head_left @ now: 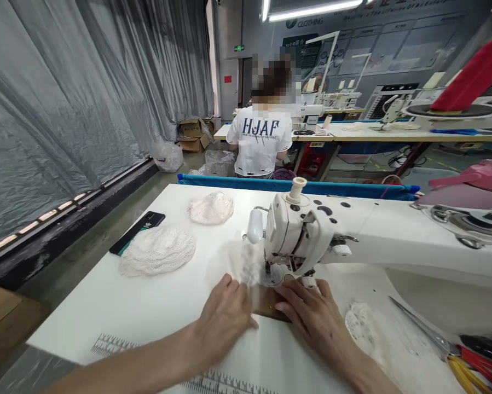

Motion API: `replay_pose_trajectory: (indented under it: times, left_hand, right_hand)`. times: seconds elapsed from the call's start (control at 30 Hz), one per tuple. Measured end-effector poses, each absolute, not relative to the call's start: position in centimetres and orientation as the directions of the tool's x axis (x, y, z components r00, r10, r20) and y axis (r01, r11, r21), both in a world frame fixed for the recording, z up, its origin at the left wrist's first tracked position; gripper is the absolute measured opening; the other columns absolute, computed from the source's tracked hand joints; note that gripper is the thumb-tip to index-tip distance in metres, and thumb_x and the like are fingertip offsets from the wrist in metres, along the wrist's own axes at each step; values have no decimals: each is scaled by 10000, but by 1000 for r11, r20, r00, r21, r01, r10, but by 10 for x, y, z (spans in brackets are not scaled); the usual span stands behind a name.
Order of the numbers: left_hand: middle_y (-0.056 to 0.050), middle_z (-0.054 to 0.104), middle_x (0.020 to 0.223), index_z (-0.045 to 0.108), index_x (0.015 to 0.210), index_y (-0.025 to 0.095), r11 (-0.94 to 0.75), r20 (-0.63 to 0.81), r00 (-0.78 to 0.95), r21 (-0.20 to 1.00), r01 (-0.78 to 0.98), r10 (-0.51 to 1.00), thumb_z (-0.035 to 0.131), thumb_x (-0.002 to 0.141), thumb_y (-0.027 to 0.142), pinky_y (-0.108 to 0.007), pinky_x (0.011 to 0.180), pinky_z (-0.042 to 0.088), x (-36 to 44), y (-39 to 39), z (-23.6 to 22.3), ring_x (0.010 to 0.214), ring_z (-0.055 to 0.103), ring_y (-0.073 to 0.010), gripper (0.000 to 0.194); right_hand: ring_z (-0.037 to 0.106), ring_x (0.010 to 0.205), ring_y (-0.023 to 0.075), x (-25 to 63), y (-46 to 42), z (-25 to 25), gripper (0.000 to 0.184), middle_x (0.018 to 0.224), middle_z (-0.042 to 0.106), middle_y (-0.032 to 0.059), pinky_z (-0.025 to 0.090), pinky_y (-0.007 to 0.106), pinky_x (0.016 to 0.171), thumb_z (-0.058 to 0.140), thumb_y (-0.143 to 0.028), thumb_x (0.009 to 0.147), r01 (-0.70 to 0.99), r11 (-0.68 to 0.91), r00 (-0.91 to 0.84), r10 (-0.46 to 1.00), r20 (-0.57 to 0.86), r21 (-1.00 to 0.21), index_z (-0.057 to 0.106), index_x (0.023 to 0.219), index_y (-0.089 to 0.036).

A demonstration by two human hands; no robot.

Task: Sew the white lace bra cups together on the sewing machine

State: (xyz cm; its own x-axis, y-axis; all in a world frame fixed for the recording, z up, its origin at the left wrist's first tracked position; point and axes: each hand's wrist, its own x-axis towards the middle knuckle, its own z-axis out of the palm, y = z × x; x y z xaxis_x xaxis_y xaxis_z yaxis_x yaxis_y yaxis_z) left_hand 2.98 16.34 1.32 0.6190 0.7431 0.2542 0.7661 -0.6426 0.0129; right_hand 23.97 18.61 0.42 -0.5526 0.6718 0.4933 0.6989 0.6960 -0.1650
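Note:
Just left of the needle, my left hand (pixel 226 313) has its fingers curled down on the near edge of a white lace piece (pixel 250 264). The piece is sheer and blurred, and runs up to the presser foot of the sewing machine (pixel 289 235). My right hand (pixel 317 312) lies with fingers stretched and apart under the machine head, its fingertips close to the needle. Between my hands shows a brown metal needle plate (pixel 266 302). Whatever lies under the right fingertips is hidden.
Lace stacks (pixel 159 250) and a pale lace piece (pixel 211 208) lie left, beside a dark phone-like box (pixel 147 220). Scissors (pixel 424 325) and a lace scrap (pixel 359 323) lie right. Ruler markings (pixel 225 383) edge the table front. A co-worker (pixel 260 139) sits ahead.

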Motion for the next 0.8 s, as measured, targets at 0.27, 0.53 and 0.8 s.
replay_pose_trajectory:
  times: [0.27, 0.53, 0.8]
  left_hand:
    - [-39, 563, 939, 582, 1025, 176, -368, 122, 348, 338, 866, 930, 617, 806, 305, -313, 728, 380, 5, 178, 31, 877, 518, -199, 256]
    - [39, 468, 661, 540, 789, 160, -128, -160, 279, 608, 784, 947, 618, 737, 242, -252, 619, 339, 7, 169, 37, 658, 453, -140, 125]
    - [-8, 549, 772, 553, 873, 131, 291, -343, 484, 939, 181, 805, 719, 679, 355, -213, 594, 384, -13, 88, 69, 680, 502, -117, 340]
  right_hand:
    - [573, 821, 236, 231, 176, -3, 346, 1012, 601, 118, 418, 364, 677, 391, -442, 923, 679, 648, -547, 760, 351, -344, 501, 1114, -175]
    - [526, 742, 209, 205, 170, 2, 260, 842, 555, 48, 442, 370, 685, 556, -400, 834, 624, 514, -499, 842, 205, -589, 518, 973, -184]
    - [477, 687, 132, 208, 126, 44, 315, 724, 501, -9, 391, 239, 618, 519, -463, 856, 204, 155, -779, 623, -64, -967, 518, 728, -175]
